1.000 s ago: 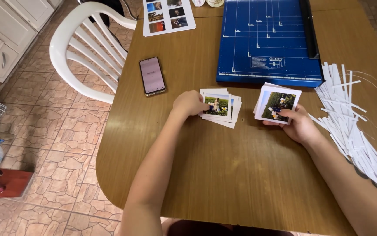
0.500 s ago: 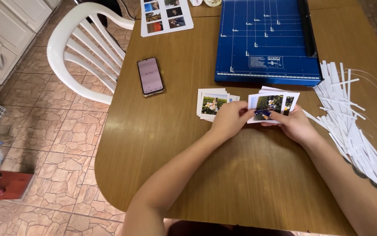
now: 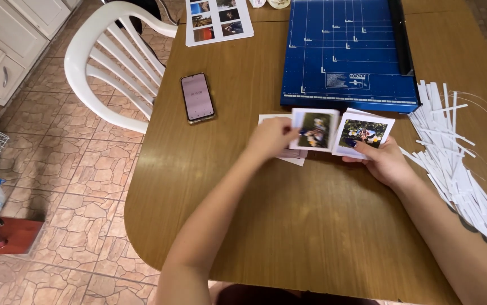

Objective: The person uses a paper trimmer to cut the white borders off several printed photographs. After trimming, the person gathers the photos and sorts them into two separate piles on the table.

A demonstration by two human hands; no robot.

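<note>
My left hand (image 3: 273, 137) pinches one white-bordered photo print (image 3: 314, 130) by its left edge and holds it just above the wooden table (image 3: 288, 226). Under that hand lies a small pile of prints (image 3: 288, 153). My right hand (image 3: 383, 161) grips a stack of prints (image 3: 364, 133) from below, with a photo of flowers on top. The two hands are close together, a little in front of a blue paper cutter (image 3: 349, 51).
A heap of white paper strips (image 3: 458, 164) lies at the table's right edge. A phone (image 3: 197, 97) rests face up on the left, and a printed photo sheet (image 3: 218, 20) lies at the far edge. A white plastic chair (image 3: 116, 62) stands left of the table.
My left hand left the pile, reached across to the stack in my right hand, and now carries one print back toward the left pile.
</note>
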